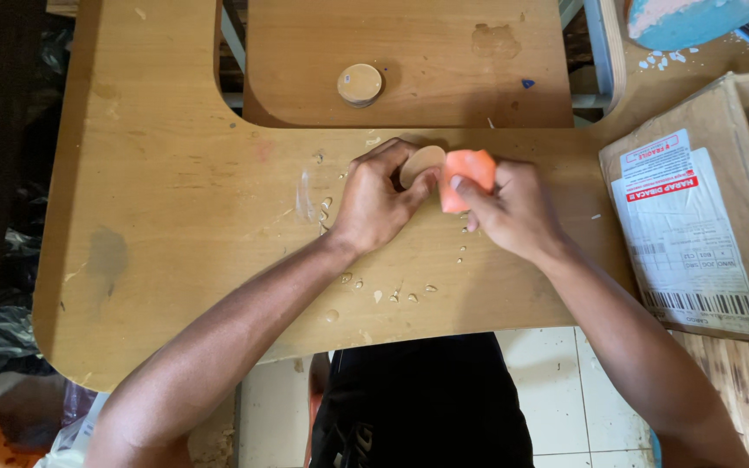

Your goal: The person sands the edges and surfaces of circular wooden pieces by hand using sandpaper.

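Two things held, pale wooden disc point(420, 163), orange block point(465, 176)

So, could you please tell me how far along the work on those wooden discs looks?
One round wooden disc lies set aside on the upper board. In hand: the left hand holds a second disc while the right hand presses an orange block against it. What remains cannot be told.

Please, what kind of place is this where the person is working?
Probably a small home workshop for craft work. The worn wooden table carries dried drips of glue or resin, a cardboard shipping box stands at its side, and the left hand and right hand work on a small wooden disc.
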